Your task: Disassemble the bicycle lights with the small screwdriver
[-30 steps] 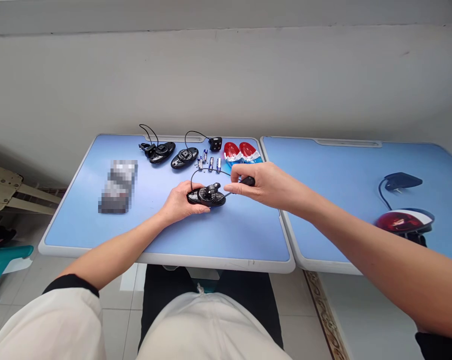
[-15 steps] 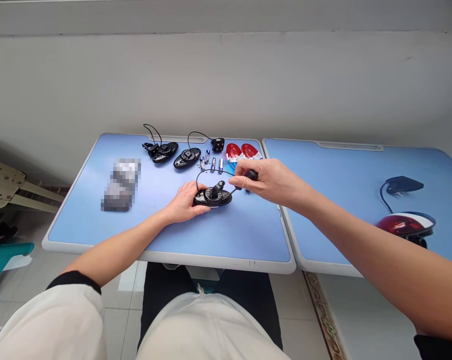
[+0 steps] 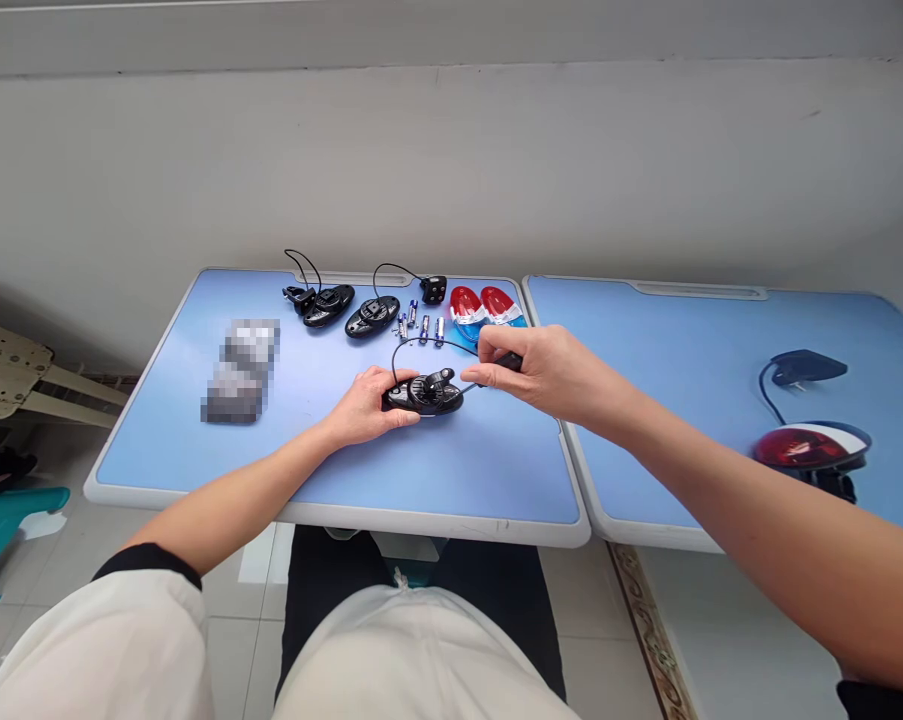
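Observation:
My left hand [image 3: 372, 405] grips the left end of a black oval base [image 3: 425, 395] with a clamp bracket on top and a thin cable looping over it. The base lies on the blue table. My right hand [image 3: 522, 365] is closed around the black handle of a screwdriver [image 3: 508, 362]. Its shaft slants down towards the base's right end; whether the tip touches is too small to tell. Just behind, several blue-and-silver batteries [image 3: 425, 330] stand or lie near tiny screws. Red-and-blue light covers [image 3: 467, 305] rest behind my right hand.
Two more black bases [image 3: 372, 317] with cables sit at the table's back, beside a small button box [image 3: 434, 290]. A pixelated item [image 3: 241, 370] lies at left. On the adjoining right table [image 3: 668, 400] is an assembled red-and-white light [image 3: 807, 447] with a cable.
My right hand has shifted slightly right and tilted the screwdriver flatter, its shaft leaning further from upright. My left hand and the base stay nearly in place.

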`<state>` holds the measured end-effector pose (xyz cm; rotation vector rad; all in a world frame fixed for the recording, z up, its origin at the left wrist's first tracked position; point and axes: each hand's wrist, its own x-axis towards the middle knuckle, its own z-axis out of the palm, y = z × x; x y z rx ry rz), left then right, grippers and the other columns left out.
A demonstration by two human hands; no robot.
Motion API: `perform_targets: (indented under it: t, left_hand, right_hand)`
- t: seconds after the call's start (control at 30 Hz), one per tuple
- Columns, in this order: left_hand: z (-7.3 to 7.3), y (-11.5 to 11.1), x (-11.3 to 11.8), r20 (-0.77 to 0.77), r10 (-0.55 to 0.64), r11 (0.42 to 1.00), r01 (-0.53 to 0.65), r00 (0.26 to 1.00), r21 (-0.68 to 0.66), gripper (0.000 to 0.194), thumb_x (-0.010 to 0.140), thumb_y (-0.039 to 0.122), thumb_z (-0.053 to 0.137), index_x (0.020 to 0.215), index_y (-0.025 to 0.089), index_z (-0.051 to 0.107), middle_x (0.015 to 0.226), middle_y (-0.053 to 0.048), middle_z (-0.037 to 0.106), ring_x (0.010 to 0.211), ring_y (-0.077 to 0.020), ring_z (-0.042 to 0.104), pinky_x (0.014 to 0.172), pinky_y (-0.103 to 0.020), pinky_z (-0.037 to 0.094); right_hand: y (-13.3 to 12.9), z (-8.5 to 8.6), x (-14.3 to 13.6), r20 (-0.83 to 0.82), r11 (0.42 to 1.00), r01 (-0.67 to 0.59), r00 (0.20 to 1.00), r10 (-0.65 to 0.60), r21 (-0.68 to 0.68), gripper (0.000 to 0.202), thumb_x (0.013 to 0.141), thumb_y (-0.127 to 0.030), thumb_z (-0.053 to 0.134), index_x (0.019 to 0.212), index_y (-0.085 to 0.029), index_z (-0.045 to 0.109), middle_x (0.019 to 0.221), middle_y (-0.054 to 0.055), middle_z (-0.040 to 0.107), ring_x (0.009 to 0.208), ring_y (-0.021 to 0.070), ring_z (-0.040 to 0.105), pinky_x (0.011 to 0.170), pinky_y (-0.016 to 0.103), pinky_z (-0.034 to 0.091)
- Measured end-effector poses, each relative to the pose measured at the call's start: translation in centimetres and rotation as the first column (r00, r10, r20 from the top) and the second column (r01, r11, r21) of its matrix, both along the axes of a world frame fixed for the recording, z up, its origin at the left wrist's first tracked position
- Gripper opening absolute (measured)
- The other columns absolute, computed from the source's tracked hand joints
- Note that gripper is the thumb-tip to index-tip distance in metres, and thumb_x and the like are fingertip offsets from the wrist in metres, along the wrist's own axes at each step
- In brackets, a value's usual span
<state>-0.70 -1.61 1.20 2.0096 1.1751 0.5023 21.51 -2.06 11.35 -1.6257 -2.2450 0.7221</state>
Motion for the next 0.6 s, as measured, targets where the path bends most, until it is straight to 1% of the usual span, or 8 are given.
perform_targets:
  t: [0.03, 0.13, 0.2, 0.3, 0.37, 0.43, 0.5, 0.6]
  left_hand:
    - [-0.04, 0.02, -0.02, 0.006, -0.001, 1.0, 0.001, 1.0, 0.002, 0.058, 0.074, 0.041, 0.068, 0.127, 0.023, 0.055, 0.109, -0.007, 0.062, 0.11, -0.0258, 0.051, 0.096, -0.039, 0.041]
    - [-0.15, 0.08, -0.06, 0.016, 0.0, 1.0, 0.0, 1.0, 0.005, 0.056, 0.073, 0.041, 0.068, 0.126, 0.024, 0.057, 0.107, -0.006, 0.063, 0.109, -0.0258, 0.051, 0.095, -0.039, 0.042]
    - [-0.18, 0.09, -0.08, 0.017, 0.0, 1.0, 0.0, 1.0, 0.009, 0.056, 0.073, 0.04, 0.068, 0.126, 0.024, 0.057, 0.106, -0.006, 0.063, 0.109, -0.0258, 0.051, 0.095, -0.039, 0.042]
    - [-0.14, 0.07, -0.1, 0.019, -0.002, 1.0, 0.002, 1.0, 0.013, 0.056, 0.073, 0.04, 0.068, 0.126, 0.024, 0.057, 0.104, -0.006, 0.063, 0.108, -0.0256, 0.051, 0.094, -0.038, 0.042]
    - [-0.1, 0.07, -0.12, 0.019, -0.004, 1.0, 0.004, 1.0, 0.016, 0.056, 0.073, 0.041, 0.068, 0.125, 0.024, 0.057, 0.104, -0.006, 0.063, 0.107, -0.0255, 0.051, 0.094, -0.038, 0.043]
    - [-0.08, 0.09, -0.13, 0.02, -0.007, 1.0, 0.006, 1.0, 0.018, 0.057, 0.073, 0.042, 0.068, 0.126, 0.024, 0.057, 0.104, -0.006, 0.063, 0.107, -0.0254, 0.051, 0.094, -0.038, 0.043]
    - [-0.07, 0.1, -0.12, 0.021, -0.006, 1.0, 0.006, 1.0, 0.017, 0.057, 0.073, 0.041, 0.068, 0.126, 0.023, 0.057, 0.104, -0.006, 0.063, 0.107, -0.0253, 0.051, 0.094, -0.038, 0.043]
    - [-0.04, 0.11, -0.04, 0.021, -0.004, 1.0, 0.004, 1.0, 0.018, 0.056, 0.072, 0.039, 0.069, 0.125, 0.023, 0.058, 0.103, -0.006, 0.064, 0.106, -0.0252, 0.052, 0.093, -0.039, 0.043]
  right_hand:
    - [-0.03, -0.02, -0.03, -0.013, 1.0, 0.006, 1.0, -0.006, 0.005, 0.026, 0.079, -0.039, 0.057, 0.065, -0.022, 0.043, 0.052, -0.004, 0.043, 0.049, 0.0104, 0.034, 0.048, 0.026, 0.026]
    - [0.13, -0.06, 0.19, -0.063, 1.0, 0.016, 0.998, -0.015, 0.015, 0.016, 0.074, -0.027, 0.058, 0.069, -0.022, 0.043, 0.061, -0.003, 0.05, 0.054, 0.0113, 0.041, 0.051, 0.025, 0.031]
    - [0.33, -0.04, 0.46, -0.067, 1.0, -0.008, 0.998, 0.008, 0.0, 0.015, 0.071, -0.023, 0.058, 0.071, -0.022, 0.043, 0.066, -0.002, 0.053, 0.059, 0.0123, 0.045, 0.053, 0.025, 0.033]
    - [0.49, 0.09, 0.59, -0.031, 0.999, -0.046, 0.998, 0.046, 0.008, 0.017, 0.075, -0.029, 0.058, 0.073, -0.022, 0.043, 0.066, -0.002, 0.053, 0.058, 0.0127, 0.045, 0.054, 0.026, 0.033]
    - [0.46, 0.22, 0.42, 0.025, 0.999, -0.028, 0.999, 0.028, 0.024, 0.023, 0.078, -0.037, 0.057, 0.071, -0.023, 0.041, 0.058, -0.003, 0.049, 0.053, 0.0122, 0.04, 0.052, 0.027, 0.029]
    - [0.39, 0.29, 0.17, 0.052, 1.0, -0.001, 0.999, 0.0, 0.018, 0.028, 0.079, -0.041, 0.057, 0.069, -0.023, 0.038, 0.053, -0.004, 0.045, 0.049, 0.0114, 0.036, 0.051, 0.027, 0.027]
    - [0.33, 0.23, 0.02, 0.015, 1.0, 0.003, 1.0, -0.003, 0.005, 0.023, 0.078, -0.034, 0.057, 0.069, -0.023, 0.039, 0.056, -0.004, 0.047, 0.051, 0.0112, 0.037, 0.051, 0.026, 0.029]
    - [0.27, -0.05, 0.2, -0.066, 1.0, -0.011, 0.998, 0.011, 0.003, 0.013, 0.071, -0.023, 0.057, 0.072, -0.022, 0.044, 0.064, -0.003, 0.053, 0.057, 0.0118, 0.044, 0.054, 0.026, 0.034]
